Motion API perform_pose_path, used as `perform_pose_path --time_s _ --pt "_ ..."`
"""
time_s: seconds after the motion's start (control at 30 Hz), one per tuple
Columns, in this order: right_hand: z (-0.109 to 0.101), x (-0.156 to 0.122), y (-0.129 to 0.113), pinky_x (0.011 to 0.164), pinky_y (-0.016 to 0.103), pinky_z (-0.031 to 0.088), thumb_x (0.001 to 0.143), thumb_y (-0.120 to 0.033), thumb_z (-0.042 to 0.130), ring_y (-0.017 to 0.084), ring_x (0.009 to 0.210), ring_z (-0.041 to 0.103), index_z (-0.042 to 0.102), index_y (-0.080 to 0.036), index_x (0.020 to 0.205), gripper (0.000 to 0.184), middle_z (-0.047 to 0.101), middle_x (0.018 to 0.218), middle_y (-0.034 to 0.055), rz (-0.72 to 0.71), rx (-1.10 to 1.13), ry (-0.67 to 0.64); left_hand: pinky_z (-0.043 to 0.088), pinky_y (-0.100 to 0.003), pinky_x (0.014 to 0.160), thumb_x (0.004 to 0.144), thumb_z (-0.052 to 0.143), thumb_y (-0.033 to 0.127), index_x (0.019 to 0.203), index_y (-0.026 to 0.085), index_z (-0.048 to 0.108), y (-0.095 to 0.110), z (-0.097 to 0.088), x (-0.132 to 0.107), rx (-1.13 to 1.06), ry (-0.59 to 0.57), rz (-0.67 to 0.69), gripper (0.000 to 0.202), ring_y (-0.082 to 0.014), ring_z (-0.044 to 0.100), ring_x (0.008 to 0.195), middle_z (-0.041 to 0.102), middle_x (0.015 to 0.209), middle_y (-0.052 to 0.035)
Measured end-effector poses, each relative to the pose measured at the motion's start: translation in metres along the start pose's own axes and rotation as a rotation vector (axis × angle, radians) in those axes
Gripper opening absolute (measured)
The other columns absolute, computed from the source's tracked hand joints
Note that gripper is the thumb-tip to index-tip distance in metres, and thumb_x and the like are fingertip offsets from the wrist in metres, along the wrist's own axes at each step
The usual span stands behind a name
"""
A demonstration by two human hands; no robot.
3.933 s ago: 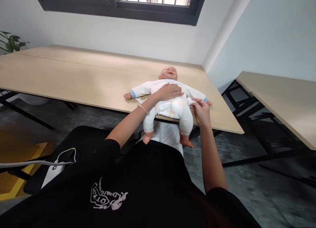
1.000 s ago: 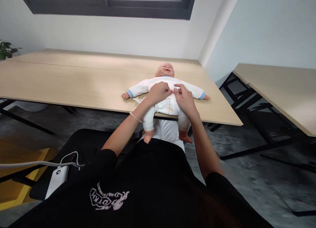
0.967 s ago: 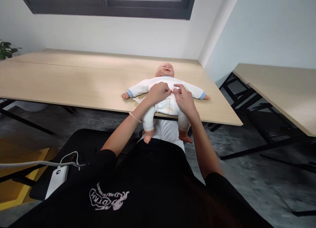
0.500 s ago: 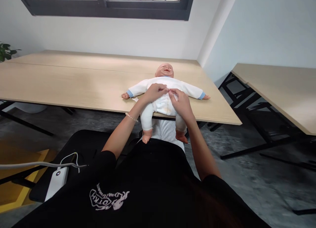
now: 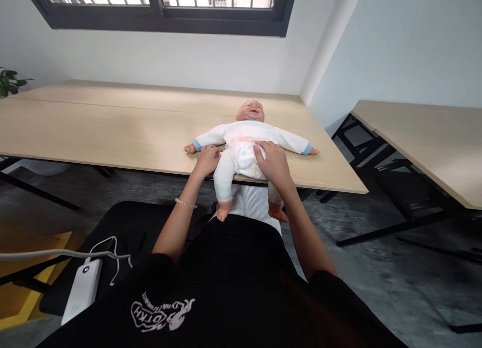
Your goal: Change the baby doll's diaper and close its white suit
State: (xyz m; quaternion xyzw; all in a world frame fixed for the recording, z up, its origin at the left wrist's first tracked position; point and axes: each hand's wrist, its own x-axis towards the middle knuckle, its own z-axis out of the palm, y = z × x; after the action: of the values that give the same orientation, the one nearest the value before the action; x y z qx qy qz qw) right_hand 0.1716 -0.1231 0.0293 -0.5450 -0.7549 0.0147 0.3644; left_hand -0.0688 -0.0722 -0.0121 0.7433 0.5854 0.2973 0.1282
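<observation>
A baby doll (image 5: 222, 135) in a white top with blue cuffs lies on its back, arms spread, its lower legs hanging over the table's front edge. Around its hips is a white diaper (image 5: 246, 159) with a pastel print at the waist. At the hip on the left of the view, my left hand (image 5: 208, 159) has its fingers curled at the diaper's side tab, which they mostly hide. My right hand (image 5: 274, 161) rests on the diaper's front at the other side, thumb apart from the outstretched fingers.
The light wooden table (image 5: 113, 132) runs along the wall below a window (image 5: 161, 16). A second table (image 5: 425, 142) stands at the right. Left of me, a black chair (image 5: 128, 222) bears a white power bank (image 5: 82, 287) with a cable (image 5: 64, 251).
My left hand has moved left and down from the diaper's waist to the hip and its side tab, uncovering the printed waistband. My right hand has stayed nearly in place.
</observation>
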Motion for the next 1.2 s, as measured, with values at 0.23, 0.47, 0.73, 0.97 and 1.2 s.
perform_pose_path --time_s 0.23,0.47,0.73,0.97,1.2 --pt "-0.001 0.000 0.002 0.111 0.048 0.047 0.107 -0.032 0.039 0.033 0.123 0.065 0.071 -0.010 0.125 0.043 0.073 0.125 0.0182 -0.018 0.009 -0.011 0.046 -0.038 0.086 0.083 0.068 0.027 0.091 0.016 0.072 0.008 -0.014 0.000 -0.038 -0.029 -0.123 0.015 -0.0326 0.064 0.100 0.074 0.097 -0.0132" --pt "-0.001 -0.001 0.002 0.110 0.047 0.048 0.107 -0.031 0.038 0.032 0.121 0.065 0.071 -0.010 0.125 0.043 0.073 0.124 0.0177 -0.026 0.010 -0.020 0.040 -0.030 0.074 0.085 0.061 0.018 0.084 0.017 0.067 0.015 -0.002 0.008 -0.315 0.137 -0.130 0.006 -0.0216 0.060 0.078 0.068 0.080 -0.0042" --pt "0.000 -0.001 0.004 0.107 0.049 0.049 0.106 -0.032 0.036 0.033 0.118 0.064 0.071 -0.014 0.124 0.044 0.073 0.121 0.0169 -0.025 0.007 -0.017 0.025 -0.029 0.062 0.086 0.058 0.010 0.061 0.021 0.038 0.009 -0.005 0.007 -0.515 0.292 -0.119 0.034 -0.0143 0.035 0.061 0.039 0.059 0.0030" --pt "-0.003 0.018 -0.030 0.105 0.049 0.045 0.103 -0.029 0.047 0.035 0.116 0.061 0.069 -0.014 0.129 0.037 0.067 0.121 0.0187 -0.053 -0.078 -0.004 0.027 -0.026 0.060 0.094 0.060 0.019 0.057 0.018 0.043 0.003 -0.003 0.011 -0.817 0.307 -0.199 0.041 -0.0119 0.033 0.060 0.036 0.060 0.0026" --pt "0.026 0.062 -0.084 0.102 0.041 0.044 0.102 -0.023 0.055 0.031 0.120 0.061 0.067 -0.012 0.129 0.032 0.069 0.127 0.0165 -0.307 -0.175 -0.361 0.035 -0.021 0.060 0.086 0.070 0.021 0.068 0.015 0.061 0.003 -0.006 0.006 -1.099 0.236 -0.228 0.021 -0.0102 0.044 0.062 0.051 0.067 0.0012"
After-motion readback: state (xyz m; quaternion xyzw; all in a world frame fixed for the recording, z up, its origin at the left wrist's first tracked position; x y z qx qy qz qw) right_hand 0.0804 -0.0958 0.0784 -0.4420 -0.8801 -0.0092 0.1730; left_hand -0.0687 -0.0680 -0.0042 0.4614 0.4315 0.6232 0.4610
